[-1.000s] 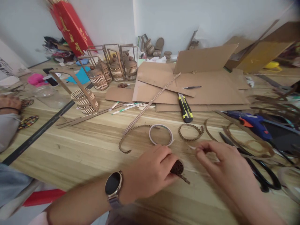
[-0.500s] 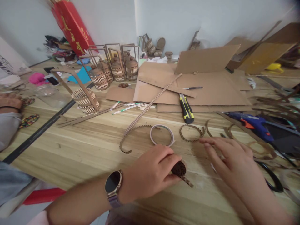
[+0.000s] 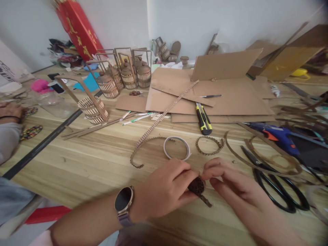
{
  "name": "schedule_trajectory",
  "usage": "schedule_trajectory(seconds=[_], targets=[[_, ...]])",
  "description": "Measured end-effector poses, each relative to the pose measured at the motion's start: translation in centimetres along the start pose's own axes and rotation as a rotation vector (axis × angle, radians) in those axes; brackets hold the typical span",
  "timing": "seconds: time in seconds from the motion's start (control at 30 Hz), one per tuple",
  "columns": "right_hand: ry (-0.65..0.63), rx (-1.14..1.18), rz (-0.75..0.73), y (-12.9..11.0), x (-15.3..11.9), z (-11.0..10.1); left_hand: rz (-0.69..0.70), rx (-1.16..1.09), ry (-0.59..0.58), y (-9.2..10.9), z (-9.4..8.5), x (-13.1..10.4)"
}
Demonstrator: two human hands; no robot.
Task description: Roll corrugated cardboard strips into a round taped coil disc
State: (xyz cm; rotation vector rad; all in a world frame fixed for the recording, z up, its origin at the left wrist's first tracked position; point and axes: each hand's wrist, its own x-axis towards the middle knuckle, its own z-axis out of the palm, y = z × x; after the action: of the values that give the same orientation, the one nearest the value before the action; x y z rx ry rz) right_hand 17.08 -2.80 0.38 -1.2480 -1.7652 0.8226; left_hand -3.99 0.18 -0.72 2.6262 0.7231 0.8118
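Observation:
My left hand (image 3: 166,186), wearing a watch on its wrist, is closed around a dark brown roll of corrugated cardboard strip (image 3: 196,185). The coiled end of the roll faces right, and the strip's loose tail sticks out below it. My right hand (image 3: 235,191) has bent fingers, with its fingertips at the roll's upper right edge; thumb and forefinger stay a little apart, and I see nothing between them. Just beyond the hands lie a white tape ring (image 3: 165,150) and a ring of corrugated strip (image 3: 197,147). A curved corrugated strip (image 3: 132,160) rests left of the tape.
Black scissors (image 3: 273,182) lie right of my right hand, near a blue glue gun (image 3: 275,133) and loose brown strips. A yellow-black utility knife (image 3: 203,119) touches the cardboard sheets (image 3: 230,99). Small lidded baskets (image 3: 107,87) stand behind. Another person's hand (image 3: 11,111) is far left.
My right hand has moved left from beside the corrugated ring to the roll, uncovering the scissors. My left hand keeps its hold on the roll, nearly still.

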Motion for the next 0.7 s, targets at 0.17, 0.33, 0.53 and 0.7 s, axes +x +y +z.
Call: schedule_trajectory(seconds=[0.17,0.33,0.53,0.7], targets=[[-0.038,0.539,0.42,1.5,-0.4,0.6,0.073,0.013,0.041,0.0,-0.4,0.0],[0.18,0.389,0.26,1.9,-0.7,0.3,-0.125,-0.21,0.102,-0.3,-0.4,0.2],[0.125,-0.045,-0.208,-0.1,-1.1,0.0,-0.251,-0.391,0.112,-0.5,-0.1,0.4],[0.079,-0.229,-0.309,-0.4,-1.2,0.5,-0.251,-0.378,0.094,-0.5,0.0,0.4]])
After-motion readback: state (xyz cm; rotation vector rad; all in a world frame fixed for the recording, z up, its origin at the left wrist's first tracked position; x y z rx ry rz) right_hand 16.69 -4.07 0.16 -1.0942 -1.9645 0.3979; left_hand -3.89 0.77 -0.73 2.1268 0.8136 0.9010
